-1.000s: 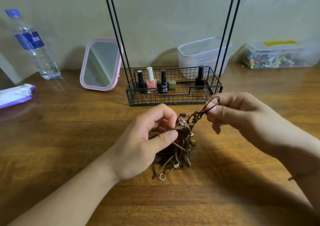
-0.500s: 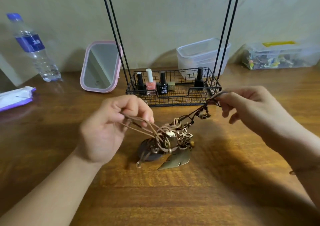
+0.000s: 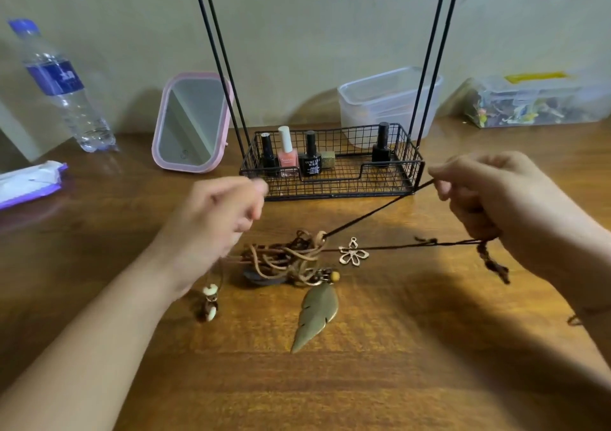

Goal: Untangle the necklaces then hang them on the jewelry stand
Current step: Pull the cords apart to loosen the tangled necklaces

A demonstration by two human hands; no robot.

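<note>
A knot of brown and tan cord necklaces (image 3: pixel 287 258) lies on the wooden table in front of the black wire jewelry stand (image 3: pixel 330 172). A brass leaf pendant (image 3: pixel 315 315), a metal flower pendant (image 3: pixel 353 254) and a small bead charm (image 3: pixel 210 301) spread out from the knot. My right hand (image 3: pixel 489 199) is shut on a dark cord (image 3: pixel 373 212) pulled taut from the knot, with a braided end (image 3: pixel 492 262) dangling below it. My left hand (image 3: pixel 215 219), blurred, is closed over thin tan cords at the knot's left side.
The stand's basket holds several nail polish bottles (image 3: pixel 287 156). Behind it stand a pink mirror (image 3: pixel 191 120), a water bottle (image 3: pixel 62 83) and two clear plastic boxes (image 3: pixel 386 100). A wipes pack (image 3: pixel 29 179) lies at the far left.
My hands have drawn apart. The right hand pulled the dark cord out to the right, the bundle loosened, and the leaf, flower and bead charms now lie spread on the table.
</note>
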